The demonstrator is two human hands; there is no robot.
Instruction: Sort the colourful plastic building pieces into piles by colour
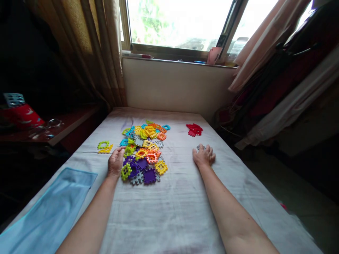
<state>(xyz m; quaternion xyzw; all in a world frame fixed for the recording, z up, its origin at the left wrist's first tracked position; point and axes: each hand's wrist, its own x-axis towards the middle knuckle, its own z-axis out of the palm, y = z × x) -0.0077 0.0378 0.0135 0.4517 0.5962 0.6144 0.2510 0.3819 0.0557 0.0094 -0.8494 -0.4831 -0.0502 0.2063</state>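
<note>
A mixed pile of plastic interlocking building tiles (148, 151) lies left of centre on the sheet, in yellow, orange, green, blue, purple and grey. At the pile's left edge, my left hand (116, 162) has its fingers drawn together; whether anything is between them is hidden. My right hand (204, 156) rests with fingers spread at a grey tile (198, 147), covering part of it. Beyond that hand sits a small heap of red tiles (194, 129). A green tile (103, 145) and yellow tiles (106, 149) lie apart, to the left of my left hand.
The flat surface carries a pale sheet (159, 218). A blue cloth (53, 201) lies at the left edge. A dark red side table (76, 121) stands on the left, below curtains (106, 53). Garments (286, 95) hang at right; a pink cup (213, 55) stands on the windowsill.
</note>
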